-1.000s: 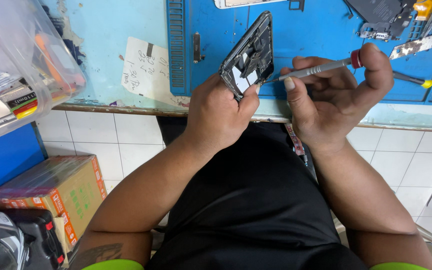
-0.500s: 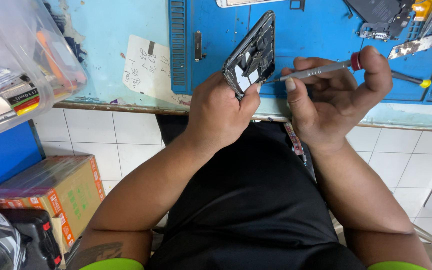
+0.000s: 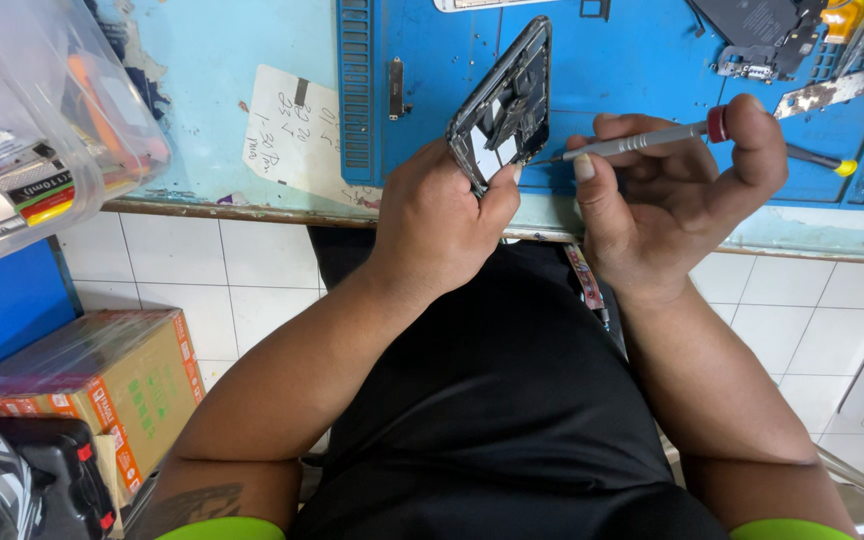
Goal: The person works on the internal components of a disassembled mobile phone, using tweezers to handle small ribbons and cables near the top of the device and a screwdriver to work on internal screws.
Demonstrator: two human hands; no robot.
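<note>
Head view is showing the left hand point(image 3: 442, 215) clamping an opened phone point(image 3: 504, 105) upright above the blue mat point(image 3: 612, 60), while right hand point(image 3: 672, 195) fingers are pinching a screwdriver point(image 3: 642, 143), its tip touching the phone's lower edge; seemingly unscrewing, needing steady alignment.

A handwritten white paper note point(image 3: 292, 125) lies left of the blue rubber work mat point(image 3: 632, 50), with a clear plastic bin point(image 3: 42, 120) farther left and a brown cardboard box point(image 3: 102, 385) below.

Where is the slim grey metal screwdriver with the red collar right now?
In the head view, right of centre: the slim grey metal screwdriver lies in the right hand, tip at the opened phone held by the left hand.
</note>
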